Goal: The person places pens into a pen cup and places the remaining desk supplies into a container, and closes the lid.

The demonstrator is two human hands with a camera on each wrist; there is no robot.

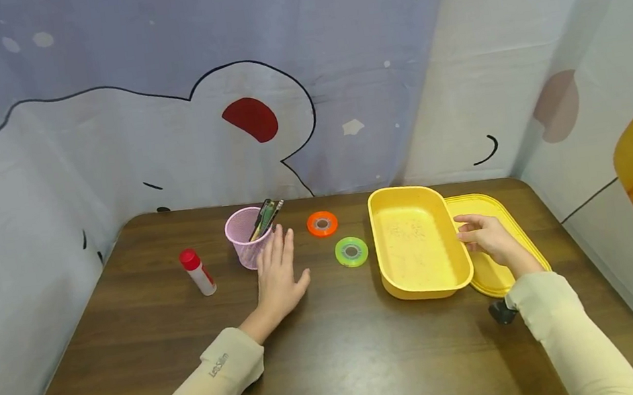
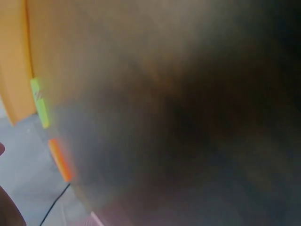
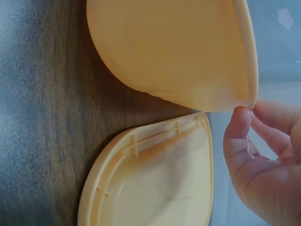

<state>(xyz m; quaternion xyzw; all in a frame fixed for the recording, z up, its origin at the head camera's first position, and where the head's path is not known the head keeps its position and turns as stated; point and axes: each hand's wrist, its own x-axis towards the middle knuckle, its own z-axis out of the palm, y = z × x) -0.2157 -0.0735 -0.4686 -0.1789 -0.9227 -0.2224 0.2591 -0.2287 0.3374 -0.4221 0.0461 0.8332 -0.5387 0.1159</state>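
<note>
A yellow plastic box (image 1: 419, 244) stands on the right of the table, its hollow side up. At its right edge my right hand (image 1: 490, 241) pinches the rim, thumb (image 3: 241, 120) against the outer wall. Partly under that hand lies the yellow lid (image 1: 491, 274). My left hand (image 1: 281, 282) has its fingers stretched out in front of a pink mesh pen cup (image 1: 248, 253) holding several pens; whether it touches the cup I cannot tell. The left wrist view is mostly a dark blur.
Between cup and box lie an orange tape roll (image 1: 322, 224) and a green tape roll (image 1: 351, 252). A glue stick (image 1: 198, 272) with a red cap stands left of the cup. A patterned curtain (image 1: 178, 149) hangs behind the brown table (image 1: 339, 368).
</note>
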